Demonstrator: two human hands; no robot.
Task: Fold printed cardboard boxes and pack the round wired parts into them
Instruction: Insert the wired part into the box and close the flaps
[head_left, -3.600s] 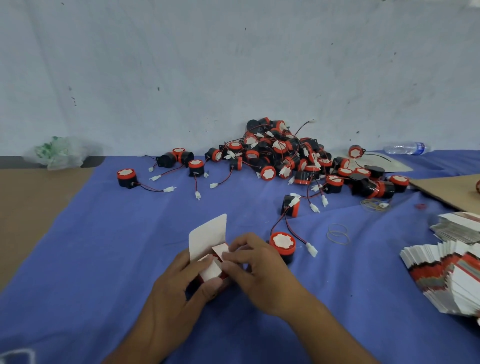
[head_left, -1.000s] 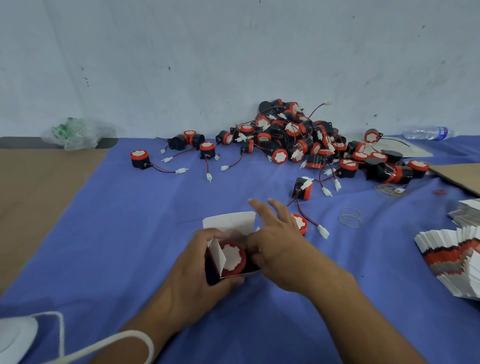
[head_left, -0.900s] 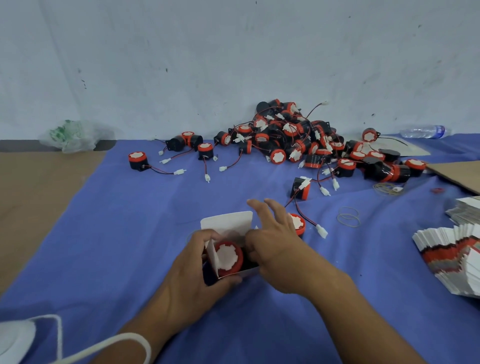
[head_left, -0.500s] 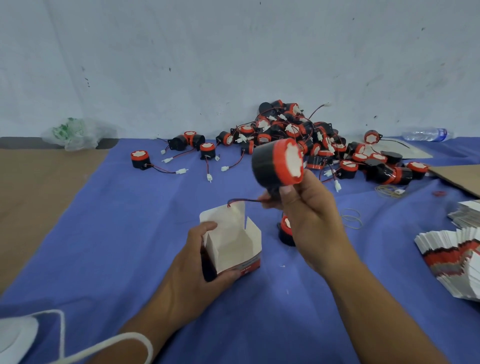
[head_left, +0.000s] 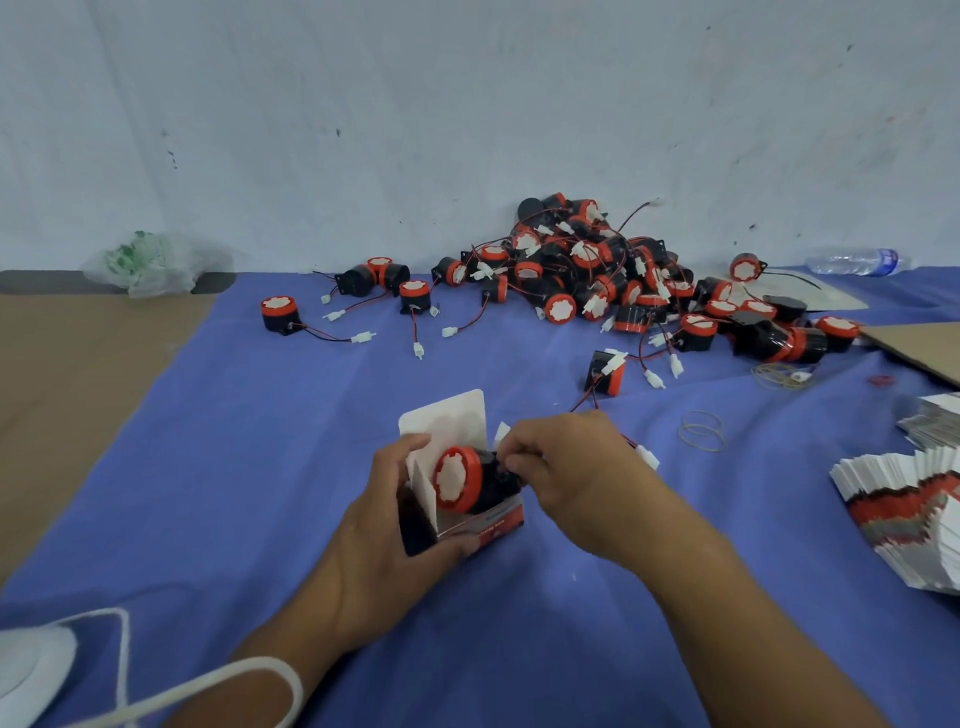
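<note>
Box (head_left: 493, 522) held in left grip (head_left: 379, 545), right grip (head_left: 571, 467) pinching round part (head_left: 457, 480); pile (head_left: 587, 270) beyond.

Box (head_left: 493, 522) at the front of the cloth (head_left: 260, 467), a part (head_left: 454, 479) in it; pile (head_left: 587, 265) behind, flat cartons (head_left: 904, 499) to the right, bag (head_left: 150, 262) far left.

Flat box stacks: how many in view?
2, both at the right edge: the fanned stack nearer, a smaller stack behind it. More may lie out of frame.
</note>
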